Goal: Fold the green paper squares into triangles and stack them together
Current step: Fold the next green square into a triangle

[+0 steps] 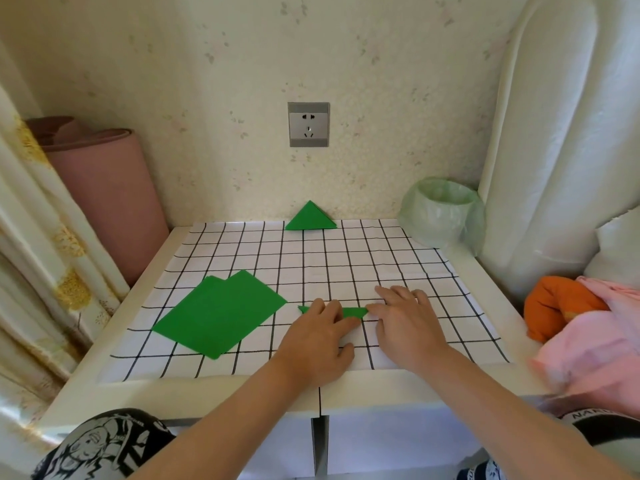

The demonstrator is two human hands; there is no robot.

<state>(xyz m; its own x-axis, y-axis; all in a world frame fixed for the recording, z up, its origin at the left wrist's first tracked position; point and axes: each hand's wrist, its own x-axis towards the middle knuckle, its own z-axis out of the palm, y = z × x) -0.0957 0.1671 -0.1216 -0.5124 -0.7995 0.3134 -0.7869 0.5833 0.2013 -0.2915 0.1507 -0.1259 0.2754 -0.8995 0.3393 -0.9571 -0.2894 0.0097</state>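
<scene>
Presses a folded green paper piece (354,311) onto the black-gridded white sheet (346,258) with straight-fingered left hand (317,336) and right hand (405,320), beside flat green paper squares (218,313).

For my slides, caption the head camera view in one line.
Left hand and right hand press a green paper on the gridded mat, beside unfolded green squares.

The green squares (221,313) and the triangle (310,218) are thin matt paper; the grid sheet (346,258) looks like creased paper, and the table (207,393) is smooth white. The bag (440,213) is thin, crinkled, translucent plastic, and the socket (308,124) has a brushed grey metallic face. The wall (207,81) is matt and speckled, while the curtain (34,237) and pink cloth (595,327) are soft fabric.
</scene>
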